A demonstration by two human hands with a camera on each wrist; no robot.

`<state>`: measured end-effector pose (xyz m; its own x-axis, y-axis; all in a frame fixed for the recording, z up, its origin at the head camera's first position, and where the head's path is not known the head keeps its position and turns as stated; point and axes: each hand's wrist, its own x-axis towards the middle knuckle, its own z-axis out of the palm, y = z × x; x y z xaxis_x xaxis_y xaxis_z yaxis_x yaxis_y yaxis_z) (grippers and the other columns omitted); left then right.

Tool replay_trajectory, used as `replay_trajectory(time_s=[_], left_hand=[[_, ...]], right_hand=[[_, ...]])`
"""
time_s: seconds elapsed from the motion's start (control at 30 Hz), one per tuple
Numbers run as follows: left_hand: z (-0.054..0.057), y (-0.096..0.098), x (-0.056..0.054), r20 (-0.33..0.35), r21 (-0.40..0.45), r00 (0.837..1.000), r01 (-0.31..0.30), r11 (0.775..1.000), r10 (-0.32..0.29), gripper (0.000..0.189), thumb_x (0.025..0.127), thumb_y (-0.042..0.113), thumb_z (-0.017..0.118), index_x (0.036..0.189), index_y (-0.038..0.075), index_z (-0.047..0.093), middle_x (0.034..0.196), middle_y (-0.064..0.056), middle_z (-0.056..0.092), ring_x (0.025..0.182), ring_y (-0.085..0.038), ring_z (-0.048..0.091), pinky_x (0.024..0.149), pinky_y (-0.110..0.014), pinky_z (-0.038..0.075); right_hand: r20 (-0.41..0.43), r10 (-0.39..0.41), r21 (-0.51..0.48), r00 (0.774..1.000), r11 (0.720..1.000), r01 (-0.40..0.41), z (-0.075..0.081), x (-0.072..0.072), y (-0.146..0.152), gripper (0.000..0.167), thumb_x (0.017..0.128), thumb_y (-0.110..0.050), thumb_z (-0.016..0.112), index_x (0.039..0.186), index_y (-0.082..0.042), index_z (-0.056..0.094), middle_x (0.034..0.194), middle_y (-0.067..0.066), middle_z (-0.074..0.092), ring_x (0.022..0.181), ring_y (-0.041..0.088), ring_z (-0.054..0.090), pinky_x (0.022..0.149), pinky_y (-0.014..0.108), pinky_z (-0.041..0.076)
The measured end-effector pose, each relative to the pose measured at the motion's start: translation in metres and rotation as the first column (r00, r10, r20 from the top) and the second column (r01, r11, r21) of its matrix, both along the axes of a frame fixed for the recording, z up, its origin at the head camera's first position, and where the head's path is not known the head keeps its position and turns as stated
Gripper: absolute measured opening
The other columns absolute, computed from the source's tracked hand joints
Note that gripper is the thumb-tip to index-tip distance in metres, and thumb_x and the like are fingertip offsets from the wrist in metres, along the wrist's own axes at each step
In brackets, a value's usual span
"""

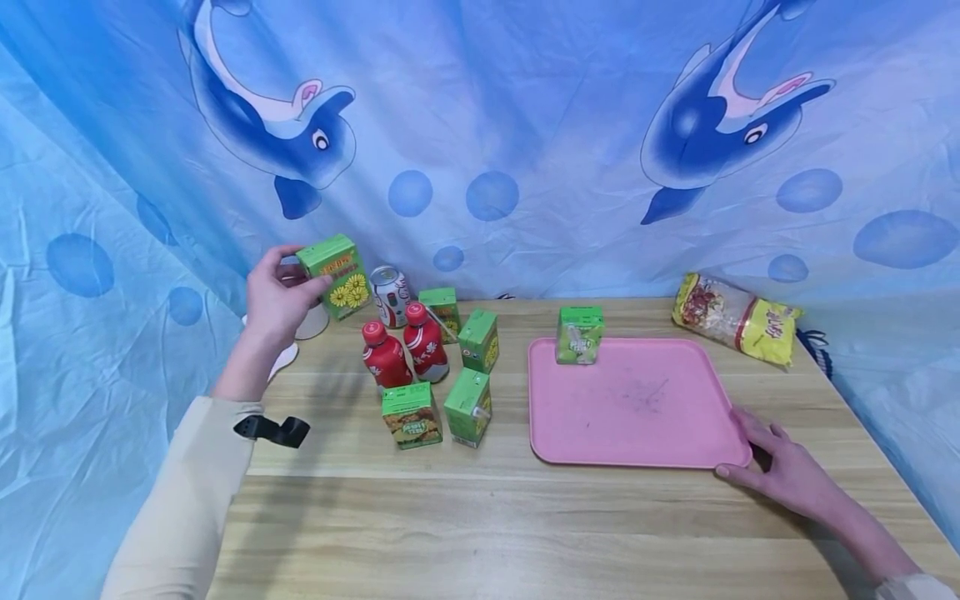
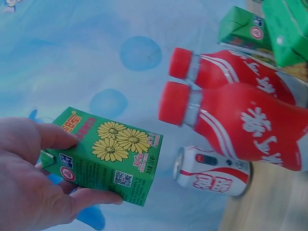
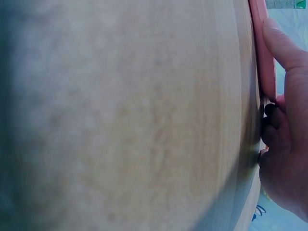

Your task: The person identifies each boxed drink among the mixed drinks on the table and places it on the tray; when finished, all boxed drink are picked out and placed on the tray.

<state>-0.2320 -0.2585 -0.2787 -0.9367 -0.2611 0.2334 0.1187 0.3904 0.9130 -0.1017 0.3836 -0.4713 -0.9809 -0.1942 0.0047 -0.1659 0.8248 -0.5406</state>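
Pinching a green, yellow-flowered cardboard carton (image 1: pixel 340 279) roughly upright, the left hand (image 1: pixel 272 298) is well left of the pink rectangular plastic tray (image 1: pixel 637 425). The right hand (image 1: pixel 787 471) grips the tray's near-right corner.

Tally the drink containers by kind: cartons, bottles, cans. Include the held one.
Green cartons: 6, one of them in the left hand
Red bottles: 2
Can: 1
Total: 9
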Motion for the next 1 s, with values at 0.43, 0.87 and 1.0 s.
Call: replay_trajectory(time_s=[0.43, 0.87, 1.0], left_hand=[[0.027, 0.010, 0.001, -0.004, 0.047, 0.996, 0.087, 0.995, -0.087, 0.059, 0.090, 0.006, 0.072, 0.144, 0.009, 0.048, 0.118, -0.012, 0.057, 0.106, -0.021, 0.058, 0.073, -0.027, 0.059], [0.045, 0.039, 0.001, -0.059, 0.022, 0.987, 0.149, 0.989, -0.147, 0.052, 0.090, 0.007, 0.072, 0.138, 0.007, 0.052, 0.114, -0.013, 0.061, 0.100, -0.020, 0.062, 0.071, -0.030, 0.060], [0.049, 0.050, 0.001, -0.065, 0.033, 0.982, 0.179, 0.983, -0.177, 0.053, 0.090, 0.007, 0.072, 0.139, 0.008, 0.052, 0.116, -0.015, 0.061, 0.103, -0.022, 0.062, 0.071, -0.031, 0.060]], right_hand=[[0.011, -0.005, 0.003, 1.000, 1.000, 0.005, 0.000, 0.000, 0.000, 0.101, 0.085, -0.047, 0.077, 0.153, 0.008, 0.027, 0.147, 0.040, 0.032, 0.128, 0.063, 0.033, 0.113, 0.069, 0.007], [0.007, -0.010, 0.013, 1.000, 1.000, 0.010, -0.001, 0.001, -0.001, 0.100, 0.085, -0.043, 0.079, 0.153, 0.007, 0.026, 0.147, 0.041, 0.032, 0.127, 0.064, 0.033, 0.112, 0.070, 0.010], [0.013, -0.009, 0.013, 1.000, 1.000, 0.009, -0.001, 0.002, -0.001, 0.100, 0.085, -0.043, 0.079, 0.154, 0.007, 0.025, 0.147, 0.041, 0.031, 0.127, 0.064, 0.032, 0.111, 0.071, 0.010]])
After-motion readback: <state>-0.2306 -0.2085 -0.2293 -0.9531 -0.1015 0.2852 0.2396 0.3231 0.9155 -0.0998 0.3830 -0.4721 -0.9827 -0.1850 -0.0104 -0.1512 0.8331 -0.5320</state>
